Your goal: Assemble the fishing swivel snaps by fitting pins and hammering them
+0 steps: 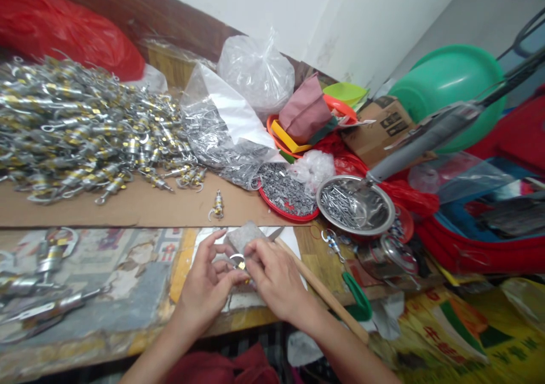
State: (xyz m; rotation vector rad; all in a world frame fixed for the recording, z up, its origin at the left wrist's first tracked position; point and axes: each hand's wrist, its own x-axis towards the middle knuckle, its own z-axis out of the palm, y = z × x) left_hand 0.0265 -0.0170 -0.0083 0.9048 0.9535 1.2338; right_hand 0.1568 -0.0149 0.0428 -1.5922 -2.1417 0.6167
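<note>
Dark red cloth [230, 367] is nearest to the camera, at the bottom edge, between two bare forearms. Above it, over the front part of the worktable, the left hand [203, 282] and the right hand [276, 273] come close together around one small metal piece with a pale curved hook and a brass-coloured part [240, 263]. The left hand pinches this piece between its thumb and bent fingers, while its forefinger is curved and raised. The right hand has its fingers bent and gathered at the other side of the piece; its fingertips are partly covered, so I cannot tell if it also pinches.

Just behind the hands is a rough grey block [244, 233], and a white sheet [293, 242] lies below. Near the right forearm lies a long, light wooden handle [326, 293], slanting, and beside it a green curved plastic object [360, 299].

On a brown cardboard strip [85, 211] behind, one silver and yellow metal piece [218, 205] stands alone, and a large heap of similar pieces [85, 128] fills the left side. Farther to the right are a clear plastic bag of grey metal parts [217, 142], a round red tray [298, 217] with small grey bits, and a shiny steel bowl [385, 219] containing thin metal pins.
</note>
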